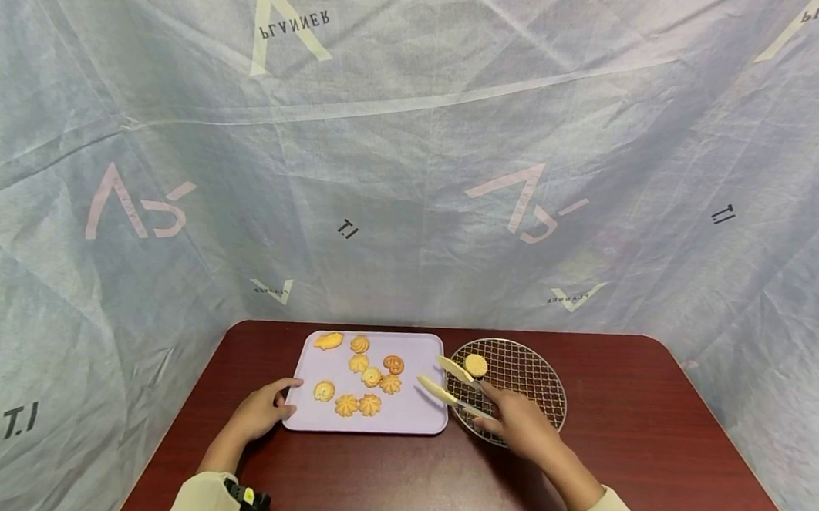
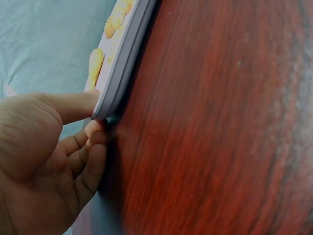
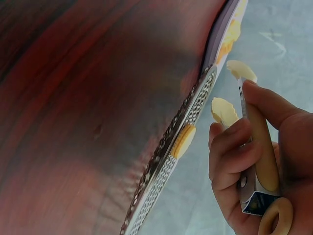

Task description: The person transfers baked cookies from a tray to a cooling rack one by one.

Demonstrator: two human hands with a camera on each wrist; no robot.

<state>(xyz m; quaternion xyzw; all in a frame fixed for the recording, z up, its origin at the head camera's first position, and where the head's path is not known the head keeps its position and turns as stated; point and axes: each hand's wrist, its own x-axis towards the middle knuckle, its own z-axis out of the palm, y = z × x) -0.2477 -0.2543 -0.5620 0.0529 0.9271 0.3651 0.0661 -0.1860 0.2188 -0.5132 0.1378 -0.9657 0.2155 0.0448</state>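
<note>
My left hand (image 1: 258, 411) grips the left rim of a pale lilac tray (image 1: 404, 424); in the left wrist view its thumb lies over the rim and the other fingers curl below. Several cookies are spread on the tray, among them a pretzel-shaped one (image 1: 393, 364) and a yellow elongated one (image 1: 328, 341). With my right hand (image 1: 522, 421) I hold tongs (image 1: 439, 390) with cream tips, spread apart and with nothing between them. The tips hover near the tray's right edge. Beneath the tongs, a round wire rack (image 1: 527, 373) carries one round cookie (image 1: 475, 365).
Tray and rack sit side by side on a dark red wooden table (image 1: 366, 481). Grey printed cloth (image 1: 405, 171) hangs behind the table and along both sides. A black wrist strap device (image 1: 254, 507) is on the left forearm.
</note>
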